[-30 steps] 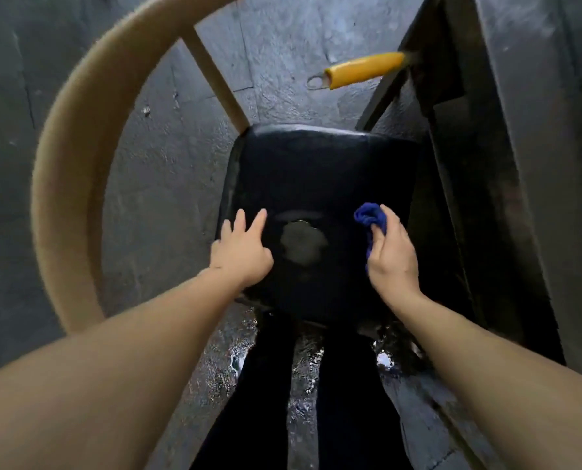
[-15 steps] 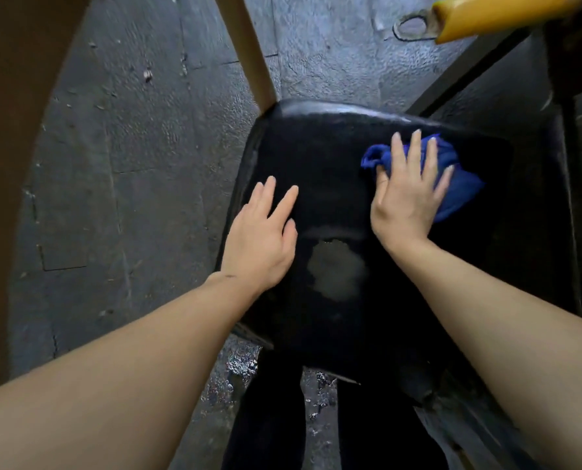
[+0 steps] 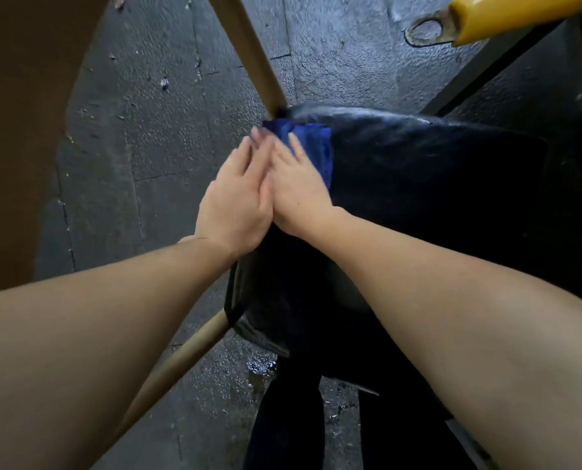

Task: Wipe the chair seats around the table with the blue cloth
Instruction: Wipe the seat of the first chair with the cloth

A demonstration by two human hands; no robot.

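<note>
Both hands lie flat and open, side by side, at the far left corner of the black padded vinyl chair seat (image 3: 418,184). The left hand (image 3: 235,201) has its fingers straight and held close together, palm down; its thumb edge touches the right hand, and its outer edge reaches past the seat's left rim. Whether it touches the cloth cannot be told, since its fingertips are blurred. The right hand (image 3: 298,191) is also open, palm down, fingers extended and loosely together, pressing the crumpled blue cloth (image 3: 313,144) against the seat rather than pinching it.

The cloth lies under and just beyond the right hand's fingers, showing past the fingertips and along the hand's right side. It sits at the seat's far left corner, just beside the spot where the tan wooden chair post (image 3: 252,52) meets the seat. Its visible part forms a band running from that corner back toward the person, along the hand's length.

A 2nd tan wooden rail (image 3: 187,354) runs out from under the seat's near left edge. The yellow-sleeved handle with a metal eyelet (image 3: 486,11) juts in at upper right, above the grey textured floor (image 3: 140,130).
</note>
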